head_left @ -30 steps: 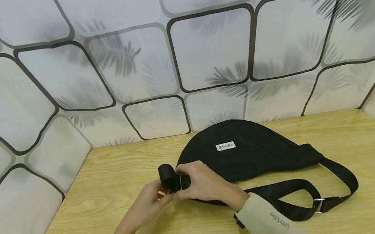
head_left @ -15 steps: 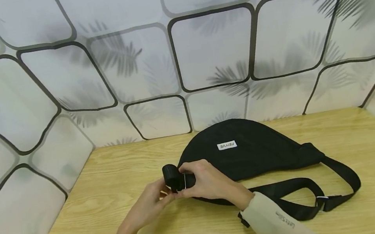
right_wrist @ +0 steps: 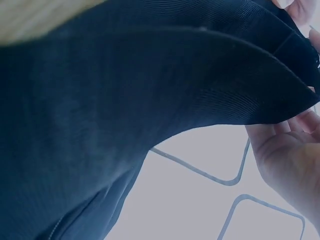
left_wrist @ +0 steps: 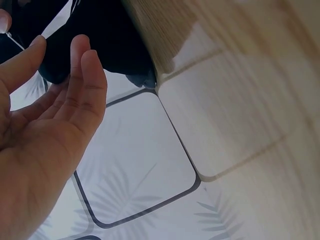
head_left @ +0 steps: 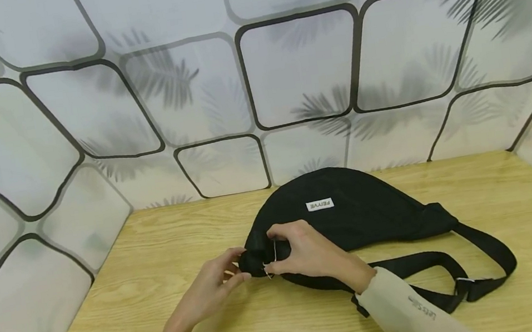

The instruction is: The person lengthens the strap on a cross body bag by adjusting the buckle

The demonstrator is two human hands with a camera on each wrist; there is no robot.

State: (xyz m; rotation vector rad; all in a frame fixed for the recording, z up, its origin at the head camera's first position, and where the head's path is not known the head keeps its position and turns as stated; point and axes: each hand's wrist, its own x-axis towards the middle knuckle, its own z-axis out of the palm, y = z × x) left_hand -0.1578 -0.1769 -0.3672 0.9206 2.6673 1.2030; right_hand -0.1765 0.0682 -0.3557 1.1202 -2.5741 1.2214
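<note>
A black waist bag (head_left: 354,219) with a white label (head_left: 320,204) lies on the table. Near its left end, a black strap (head_left: 258,241) is folded into a raised loop between the hands. My left hand (head_left: 208,286) has thumb and fingertips at the strap's left fold; in the left wrist view, the left hand (left_wrist: 55,115) shows curved fingers beside the dark cloth. My right hand (head_left: 309,250) pinches the strap at a thin metal buckle (head_left: 275,250), index finger above and thumb below. Dark fabric (right_wrist: 125,100) fills much of the right wrist view.
To the right, the bag's strap curves in a loop (head_left: 499,253) with a second metal slider (head_left: 464,281). The light wood table (head_left: 155,242) meets a patterned wall covering (head_left: 304,71) behind the bag.
My right hand has moved right with the metal buckle, and the raised strap loop has shifted right, away from my left hand. The gap between the hands is wider.
</note>
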